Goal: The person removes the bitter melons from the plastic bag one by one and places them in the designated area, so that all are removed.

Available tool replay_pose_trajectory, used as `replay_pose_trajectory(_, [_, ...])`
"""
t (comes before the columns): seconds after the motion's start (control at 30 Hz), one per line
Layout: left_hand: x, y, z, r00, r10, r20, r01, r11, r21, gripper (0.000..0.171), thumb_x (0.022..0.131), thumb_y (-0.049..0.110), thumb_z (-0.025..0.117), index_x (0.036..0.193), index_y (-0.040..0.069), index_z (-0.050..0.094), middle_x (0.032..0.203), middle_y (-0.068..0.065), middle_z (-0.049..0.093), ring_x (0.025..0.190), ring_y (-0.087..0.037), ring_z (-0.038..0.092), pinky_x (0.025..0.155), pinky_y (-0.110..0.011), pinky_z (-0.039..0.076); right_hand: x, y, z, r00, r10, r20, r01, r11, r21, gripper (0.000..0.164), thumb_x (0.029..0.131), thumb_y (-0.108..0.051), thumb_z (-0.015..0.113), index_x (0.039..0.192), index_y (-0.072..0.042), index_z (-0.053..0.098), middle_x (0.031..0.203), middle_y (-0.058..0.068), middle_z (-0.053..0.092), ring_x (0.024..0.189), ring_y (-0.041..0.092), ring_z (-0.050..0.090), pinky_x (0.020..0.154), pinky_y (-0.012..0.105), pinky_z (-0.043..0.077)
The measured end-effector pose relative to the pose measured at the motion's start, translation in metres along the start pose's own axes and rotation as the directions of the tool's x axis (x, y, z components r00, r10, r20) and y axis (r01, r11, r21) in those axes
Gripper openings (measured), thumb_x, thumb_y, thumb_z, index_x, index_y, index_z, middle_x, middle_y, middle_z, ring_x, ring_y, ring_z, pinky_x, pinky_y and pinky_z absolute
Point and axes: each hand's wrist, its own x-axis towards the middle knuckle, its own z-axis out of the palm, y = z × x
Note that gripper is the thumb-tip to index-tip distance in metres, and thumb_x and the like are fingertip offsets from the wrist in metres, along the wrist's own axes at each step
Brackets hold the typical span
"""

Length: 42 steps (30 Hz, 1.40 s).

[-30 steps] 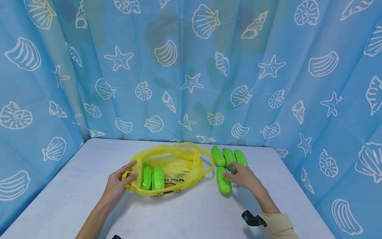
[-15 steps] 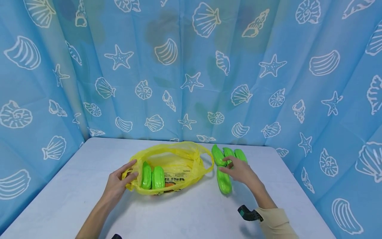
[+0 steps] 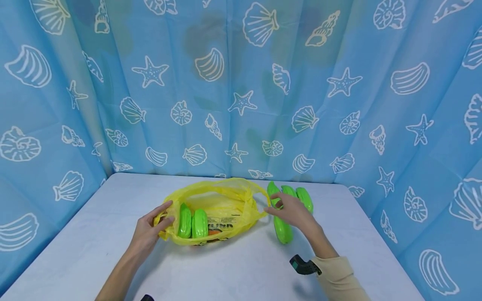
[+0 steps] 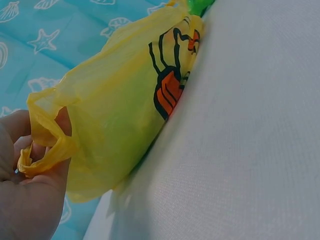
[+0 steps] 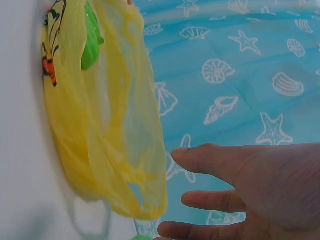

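Observation:
A yellow plastic carrier bag (image 3: 222, 196) lies with its mouth spread towards me. Two glossy green elongated, gourd-shaped pieces (image 3: 200, 223) sit inside at its left. My left hand (image 3: 150, 230) holds the bag's left rim, and in the left wrist view the bag's handle (image 4: 47, 140) loops around its fingers. My right hand (image 3: 293, 211) is at the bag's right handle loop (image 3: 268, 200), fingers spread and nothing held in the right wrist view. It partly covers one of several more green pieces (image 3: 283, 232) on the table.
Two of the loose green pieces (image 3: 305, 198) lie behind my right hand, near the far edge of the white table (image 3: 226, 271). A blue curtain (image 3: 241, 138) with shell and starfish prints hangs behind and along both sides.
My right hand has moved left, away from the loose green pieces and up to the bag's right handle. My left hand stays on the bag's left rim.

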Motion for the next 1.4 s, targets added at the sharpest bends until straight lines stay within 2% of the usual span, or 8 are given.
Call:
replay_pose_trajectory(0.37, [0.000, 0.002, -0.001, 1.000, -0.012, -0.004, 0.012, 1.000, 0.004, 0.060, 0.094, 0.037, 0.065, 0.149, 0.029, 0.042, 0.160, -0.002, 0.030, 0.119, -0.016, 0.045, 0.086, -0.010, 0.050, 0.002, -0.025, 0.007, 0.998, -0.065, 0.023, 0.064, 0.998, 0.009, 0.051, 0.090, -0.040, 0.069, 0.131, -0.011, 0.060, 0.110, 0.012, 0.068, 0.096, 0.023, 0.064, 0.075, 0.036, 0.055])
replay_pose_trajectory(0.67, [0.000, -0.001, -0.001, 1.000, 0.008, 0.012, -0.008, 1.000, -0.021, 0.061, 0.094, 0.036, 0.066, 0.149, 0.025, 0.042, 0.158, -0.003, 0.031, 0.112, -0.008, 0.049, 0.086, -0.010, 0.051, 0.006, -0.042, 0.015, 0.994, -0.100, 0.043, 0.100, 0.995, -0.001, 0.050, 0.090, -0.040, 0.069, 0.130, -0.011, 0.060, 0.115, 0.015, 0.068, 0.098, 0.026, 0.065, 0.076, 0.039, 0.056])
replay_pose_trajectory(1.03, [0.000, -0.001, -0.001, 1.000, 0.009, 0.019, -0.009, 1.000, -0.026, 0.062, 0.094, 0.036, 0.066, 0.149, 0.025, 0.042, 0.157, -0.003, 0.032, 0.112, -0.008, 0.049, 0.087, -0.010, 0.050, 0.010, -0.060, 0.029, 0.979, -0.198, 0.050, 0.196, 0.980, 0.030, 0.047, 0.090, -0.037, 0.070, 0.127, -0.009, 0.062, 0.111, 0.017, 0.069, 0.099, 0.025, 0.065, 0.075, 0.038, 0.056])
replay_pose_trajectory(1.2, [0.000, -0.001, 0.000, 1.000, 0.020, 0.021, -0.019, 0.999, -0.039, 0.062, 0.093, 0.035, 0.066, 0.149, 0.023, 0.043, 0.157, -0.003, 0.033, 0.112, -0.007, 0.049, 0.087, -0.010, 0.051, 0.012, -0.068, 0.035, 0.976, -0.206, 0.064, 0.205, 0.979, 0.019, 0.047, 0.090, -0.039, 0.070, 0.127, -0.011, 0.062, 0.110, 0.015, 0.070, 0.101, 0.027, 0.065, 0.077, 0.038, 0.056])
replay_pose_trajectory(1.4, [0.000, -0.001, 0.000, 1.000, 0.025, 0.018, -0.024, 0.999, -0.044, 0.062, 0.093, 0.034, 0.067, 0.149, 0.021, 0.043, 0.156, -0.004, 0.034, 0.110, -0.007, 0.050, 0.086, -0.011, 0.051, 0.012, -0.076, 0.041, 0.974, -0.208, 0.096, 0.202, 0.977, 0.060, 0.050, 0.091, -0.041, 0.068, 0.131, -0.012, 0.059, 0.115, 0.016, 0.068, 0.103, 0.026, 0.065, 0.078, 0.039, 0.056])
